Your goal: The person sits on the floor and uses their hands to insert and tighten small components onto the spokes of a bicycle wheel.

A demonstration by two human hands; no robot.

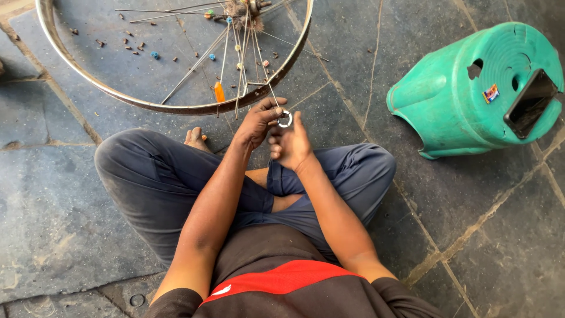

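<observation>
Head view, looking down on a person sitting cross-legged on a dark stone floor (482, 235), both bare hands raised just in front of a bicycle wheel rim (176, 108) that lies flat ahead of the knees. The left hand (257, 122) is curled, fingertips pinched on a small metal ring (285, 118) at the end of a loose spoke (266, 76) hanging over the rim. The right hand (291, 144) is half closed just beside it, thumb up against the ring; whether it truly grips the ring I cannot tell. Many spokes sag slack from the hub (246, 7), and tiny nipples and coloured beads (154, 55) lie scattered inside the wheel. The ring looks easy to lose: a slip of the pinch could send it among that litter or into a floor joint. A tug might bend the thin spoke. To the right, an overturned green stool (459, 88) carries a dark phone (531, 102) on a sloping side, which a knock could send sliding.
</observation>
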